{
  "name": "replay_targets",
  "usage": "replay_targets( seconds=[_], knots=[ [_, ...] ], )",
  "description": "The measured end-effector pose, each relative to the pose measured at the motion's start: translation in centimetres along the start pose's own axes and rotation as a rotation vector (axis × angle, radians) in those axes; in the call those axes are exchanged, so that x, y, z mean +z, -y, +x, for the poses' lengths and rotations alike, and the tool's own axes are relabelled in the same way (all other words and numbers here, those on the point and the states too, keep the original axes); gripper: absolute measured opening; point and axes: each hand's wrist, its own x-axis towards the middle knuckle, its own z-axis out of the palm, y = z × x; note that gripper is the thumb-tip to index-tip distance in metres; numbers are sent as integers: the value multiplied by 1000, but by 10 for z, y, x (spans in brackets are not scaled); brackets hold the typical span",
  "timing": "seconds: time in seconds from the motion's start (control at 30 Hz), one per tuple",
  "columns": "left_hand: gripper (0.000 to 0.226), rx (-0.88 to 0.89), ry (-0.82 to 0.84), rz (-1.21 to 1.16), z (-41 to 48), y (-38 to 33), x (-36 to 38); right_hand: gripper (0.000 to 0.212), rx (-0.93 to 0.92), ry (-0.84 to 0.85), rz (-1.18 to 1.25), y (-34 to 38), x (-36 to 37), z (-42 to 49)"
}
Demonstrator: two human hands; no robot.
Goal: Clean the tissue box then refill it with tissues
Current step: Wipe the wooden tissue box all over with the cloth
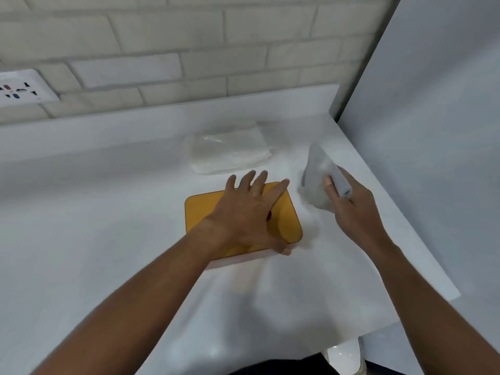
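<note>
The left hand lies flat on the rectangular tissue box with the amber-yellow plastic lid, mid-counter, its fingers straight and spread apart. Just right of the box, the right hand hovers with its fingers clamped on a crumpled grey cloth. A clear-wrapped pack of white tissues sits behind on the white counter.

Under my left hand the box is smooth, faintly glossy plastic, my right hand holds a soft matt cloth, the pack wears shiny clear film, the counter gleams smooth
</note>
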Motion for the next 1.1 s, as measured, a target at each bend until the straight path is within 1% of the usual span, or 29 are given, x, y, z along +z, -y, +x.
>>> replay_targets(
  seconds=[0.07,0.2,0.3,0.33,0.4,0.43,0.5,0.53,0.6,0.67,0.73,0.83,0.87,0.97,1.03,1.1],
  knots=[
    [141,-14,20,4,4,-2,3,44,59,81,-12,-14,4,2],
    [144,-26,-11,-15,3,-1,9,43,55,219,-59,-29,19,4],
    [148,9,-48,-17,2,0,10,24,93,288,30,-22,30,3],
    [149,23,-60,-17,2,0,10,23,102,296,63,-19,33,3],
    [145,40,-98,-18,1,0,12,28,129,285,103,-15,37,2],
    [143,45,-124,-25,0,2,11,34,151,272,124,-13,37,3],
    [140,43,-180,-96,-9,10,4,40,246,208,186,-1,36,6],
    [140,42,-213,-170,-16,17,-1,37,283,164,230,8,34,6],
    [142,52,-294,-358,-34,36,-13,18,325,75,321,32,29,3],
    [145,67,-367,-532,-51,56,-19,22,298,30,346,58,27,-1],
    [149,82,-403,-646,-62,74,-20,24,230,34,354,77,30,-5],
    [156,88,-412,-720,-75,92,-13,17,140,143,352,93,42,-8],
    [155,88,-416,-735,-79,97,-11,18,105,182,326,99,48,-10],
    [156,80,-419,-794,-94,108,-6,30,4,243,292,112,67,-20],
    [159,91,-430,-844,-101,113,-4,30,-16,258,291,118,79,-25],
    [158,111,-454,-929,-106,116,-2,34,-35,262,272,122,89,-28]
  ],
)
